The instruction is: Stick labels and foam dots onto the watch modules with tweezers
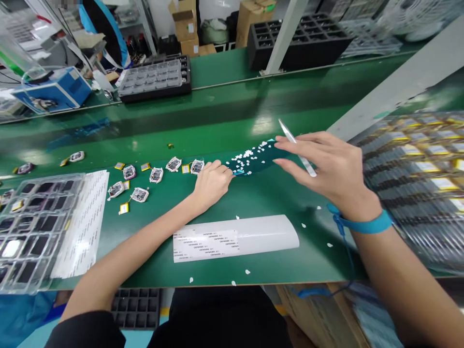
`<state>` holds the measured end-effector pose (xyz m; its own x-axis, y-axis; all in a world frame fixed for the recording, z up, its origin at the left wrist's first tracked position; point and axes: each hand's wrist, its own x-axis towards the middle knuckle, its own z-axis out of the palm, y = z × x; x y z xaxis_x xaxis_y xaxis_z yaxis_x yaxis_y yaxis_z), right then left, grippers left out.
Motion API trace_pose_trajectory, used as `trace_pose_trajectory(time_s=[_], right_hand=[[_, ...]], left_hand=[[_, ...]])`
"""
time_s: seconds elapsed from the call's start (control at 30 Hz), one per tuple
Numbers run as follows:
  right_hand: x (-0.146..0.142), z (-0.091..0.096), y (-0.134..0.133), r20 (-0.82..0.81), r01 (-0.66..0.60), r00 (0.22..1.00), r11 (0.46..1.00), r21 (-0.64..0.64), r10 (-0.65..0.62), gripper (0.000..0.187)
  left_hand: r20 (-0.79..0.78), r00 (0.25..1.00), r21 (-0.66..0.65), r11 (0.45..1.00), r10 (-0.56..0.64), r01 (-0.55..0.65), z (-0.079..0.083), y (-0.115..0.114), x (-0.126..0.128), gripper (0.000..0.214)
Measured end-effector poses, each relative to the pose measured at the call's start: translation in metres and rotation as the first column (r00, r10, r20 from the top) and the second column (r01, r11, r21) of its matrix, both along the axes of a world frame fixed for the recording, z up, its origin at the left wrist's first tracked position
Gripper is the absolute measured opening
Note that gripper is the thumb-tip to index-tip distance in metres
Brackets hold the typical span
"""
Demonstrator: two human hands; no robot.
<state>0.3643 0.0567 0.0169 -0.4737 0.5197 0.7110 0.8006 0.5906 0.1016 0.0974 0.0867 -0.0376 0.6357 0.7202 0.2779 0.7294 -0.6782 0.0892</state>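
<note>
Dark glossy sheet [259,159], flat on the green bench [217,130] and dotted with small white stickers [246,155]. Left hand [212,182] rests curled at its near edge, fingertips pinning it. Right hand [331,166] hovers over the far end, loosely gripping slim metal tweezers [295,145] (tips raised). A white label strip [235,238] lies nearer.

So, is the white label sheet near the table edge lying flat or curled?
Curled: the label sheet lies on the table, its blank right end bowing upward.
</note>
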Motion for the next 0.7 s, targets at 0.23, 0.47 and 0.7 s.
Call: trace_pose_trajectory(time_s=[0.23,0.47,0.7], right_hand=[[0.001,-0.013,-0.007,0.026,-0.023,0.999,1.000,-0.016,0.024,0.021],[-0.005,-0.010,-0.009,0.054,-0.131,0.990,0.989,0.069,0.127,0.016],[-0.016,0.012,-0.007,0.105,-0.276,0.961,0.932,0.236,0.258,0.045]], left_hand=[[-0.108,0.964,-0.128,0.958,0.244,-0.256,0.021,0.063,0.029,0.029],[-0.217,0.890,-0.118,0.895,0.400,-0.431,0.053,0.118,0.023,0.031],[-0.163,0.947,0.034,0.960,0.278,-0.277,0.109,0.063,-0.015,0.034]])
